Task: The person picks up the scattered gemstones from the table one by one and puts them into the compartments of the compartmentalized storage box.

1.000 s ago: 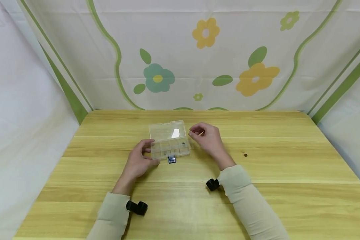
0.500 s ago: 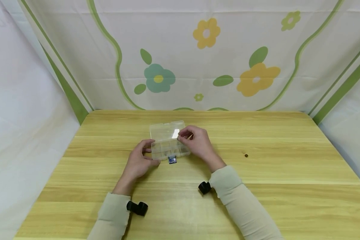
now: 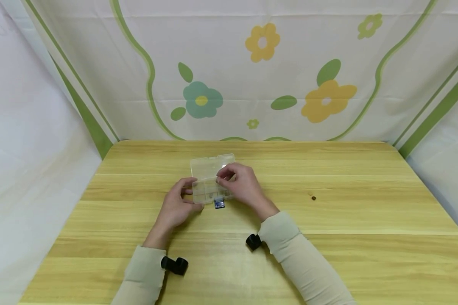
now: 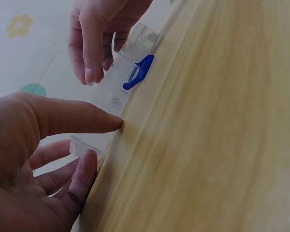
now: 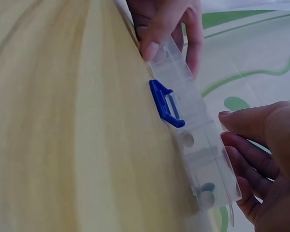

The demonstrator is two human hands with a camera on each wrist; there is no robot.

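Note:
A clear plastic compartment box (image 3: 199,192) stands on the table with its lid (image 3: 204,167) folded back. Its dark blue latch (image 3: 219,203) hangs at the front. My left hand (image 3: 177,203) grips the box's left end, thumb at the front corner and fingers around the far side. Over the middle compartments hovers my right hand (image 3: 242,186), with thumb and forefinger brought close together and the other fingers curled. I cannot tell whether a small piece sits between those fingertips. Through the right-hand compartments show small round pieces, a pale one (image 5: 188,140) and a dark one (image 5: 208,186).
A tiny dark brown round piece (image 3: 314,198) lies on the wooden table (image 3: 366,212) to the right, with a paler speck beside it. White cloth with printed flowers (image 3: 262,42) hangs behind the table. Black cameras (image 3: 253,242) sit on both sleeves.
My right hand has moved left from beside the box's right end to over its middle compartments. The left hand and the box have stayed put.

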